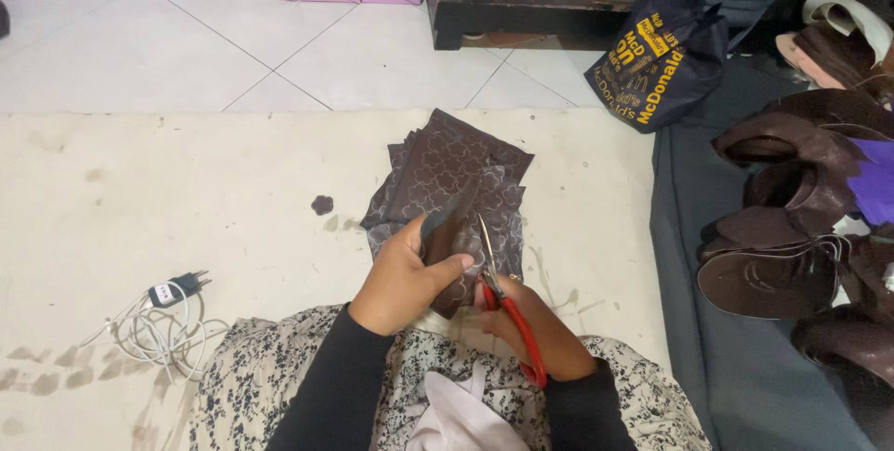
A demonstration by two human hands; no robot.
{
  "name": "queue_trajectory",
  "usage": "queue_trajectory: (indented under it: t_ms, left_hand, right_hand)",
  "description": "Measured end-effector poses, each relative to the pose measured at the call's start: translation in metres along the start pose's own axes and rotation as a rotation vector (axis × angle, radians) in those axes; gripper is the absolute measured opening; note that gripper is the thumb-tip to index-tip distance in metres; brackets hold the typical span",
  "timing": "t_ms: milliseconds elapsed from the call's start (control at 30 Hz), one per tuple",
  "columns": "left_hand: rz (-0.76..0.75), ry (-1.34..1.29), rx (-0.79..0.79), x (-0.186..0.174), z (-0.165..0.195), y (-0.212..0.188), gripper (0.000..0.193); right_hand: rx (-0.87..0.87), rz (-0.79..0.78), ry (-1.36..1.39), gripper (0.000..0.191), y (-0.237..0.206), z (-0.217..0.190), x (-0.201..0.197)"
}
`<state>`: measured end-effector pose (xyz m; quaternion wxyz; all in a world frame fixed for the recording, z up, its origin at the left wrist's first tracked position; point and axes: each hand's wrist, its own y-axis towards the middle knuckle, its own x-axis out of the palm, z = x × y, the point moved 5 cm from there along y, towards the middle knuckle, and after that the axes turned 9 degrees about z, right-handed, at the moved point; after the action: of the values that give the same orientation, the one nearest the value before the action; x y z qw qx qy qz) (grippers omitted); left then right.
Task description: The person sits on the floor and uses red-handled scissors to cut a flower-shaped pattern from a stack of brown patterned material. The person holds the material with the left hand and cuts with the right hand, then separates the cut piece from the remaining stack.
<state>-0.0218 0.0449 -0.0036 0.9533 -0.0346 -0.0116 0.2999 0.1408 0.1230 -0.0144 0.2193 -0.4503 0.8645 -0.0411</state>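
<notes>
**On the cream mat: scissors cutting a brown patterned piece**

Far left on the cream mat (140,190): coiled white cable with a black plug (168,316). Small dark scrap (322,204) lies apart from the stack of brown patterned pieces (447,167) at centre. Left hand (405,279) holds one brown piece (452,242) up over the stack, thumb pressed on its front, other fingers curled behind. Right hand (531,330) just beside it, fingers closed through the handles of the red-handled scissors (503,307), blades up against the piece's right edge. Upper right: dark printed bag (652,55). Right edge, on grey cloth (736,349): brown shoe uppers (792,218) piled together.
</notes>
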Motion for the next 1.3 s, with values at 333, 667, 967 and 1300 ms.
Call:
queue_trajectory:
  t_ms: [333,667,967,1300]
  left_hand:
    - [0.056,-0.289,-0.077,0.007,-0.012,0.006,0.028]
    - [0.091,-0.501,-0.167,0.018,-0.019,0.006,0.027]
    - [0.129,-0.549,-0.203,0.024,-0.015,0.006,0.028]
    - [0.152,-0.56,-0.223,0.023,-0.018,0.005,0.031]
  right_hand:
    - [-0.04,0.055,0.17,0.01,0.009,0.021,0.008]
    - [-0.002,0.146,0.161,0.014,0.014,0.031,0.009]
    - [-0.085,0.273,0.127,0.026,0.014,0.03,0.013]
    - [0.005,0.299,0.112,0.011,0.013,0.042,0.017]
